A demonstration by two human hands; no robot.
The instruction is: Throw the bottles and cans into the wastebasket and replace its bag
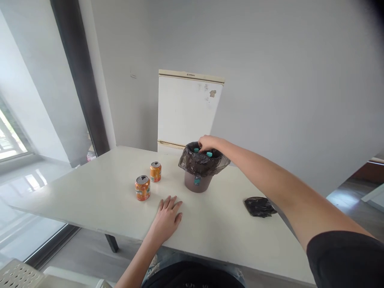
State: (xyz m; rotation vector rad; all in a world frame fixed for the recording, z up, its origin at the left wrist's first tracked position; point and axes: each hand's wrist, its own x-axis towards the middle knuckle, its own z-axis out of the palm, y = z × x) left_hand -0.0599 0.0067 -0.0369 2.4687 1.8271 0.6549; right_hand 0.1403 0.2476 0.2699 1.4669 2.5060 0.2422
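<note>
On the white table my left hand [168, 218] lies flat, palm down, its fingers spread and empty. Two orange drink cans stand upright beyond it to the left: a nearer can [143, 189] and a farther can [155, 172]. My right hand [209, 143] reaches over the rim of a small brown trash bin [197, 182], with its fingers pointing down inside. A black plastic bag [199, 166] lines the bin and hangs over its edge. Inside, a teal bottle cap [196, 150] and another teal cap [209, 154] show close to my right fingers. Those fingertips are hidden, so any hold is unclear.
A crumpled black plastic bag [259, 207] lies on the table [222, 228], under my right forearm's side. Behind the table stands a white refrigerator [186, 110] against the grey wall. Part of a pale perforated plastic piece [19, 275] shows at bottom left.
</note>
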